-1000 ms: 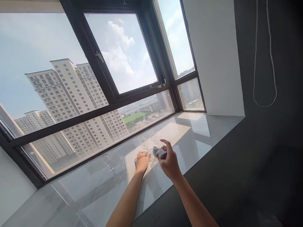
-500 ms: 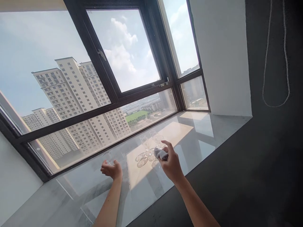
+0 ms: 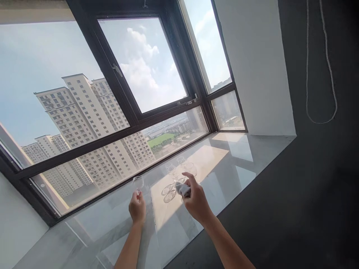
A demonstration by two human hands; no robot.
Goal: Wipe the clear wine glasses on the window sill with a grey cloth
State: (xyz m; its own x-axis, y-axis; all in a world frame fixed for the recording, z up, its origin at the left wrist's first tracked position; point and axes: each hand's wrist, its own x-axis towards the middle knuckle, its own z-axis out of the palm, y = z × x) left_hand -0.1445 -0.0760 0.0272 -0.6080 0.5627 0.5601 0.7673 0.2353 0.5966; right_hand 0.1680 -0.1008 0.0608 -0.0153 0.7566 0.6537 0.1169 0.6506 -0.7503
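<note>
My left hand is closed around the lower part of a clear stemmed glass, whose bowl stands up above the fingers. My right hand grips a bunched grey-white cloth between thumb and fingers, its index finger stretched out above it. Just beyond the right hand, several clear glasses stand upright on the sunlit sill. That hand partly hides them. A gap separates the cloth from the held glass.
The glossy pale windowsill runs beneath a dark-framed window. Shadows of the glasses fall across it. Its front edge drops to a dark area on the right. A looped blind cord hangs at the right.
My left hand has turned upright and moved right, with the glass now raised above its fingers. My right hand, with the cloth, has shifted slightly left and down.
</note>
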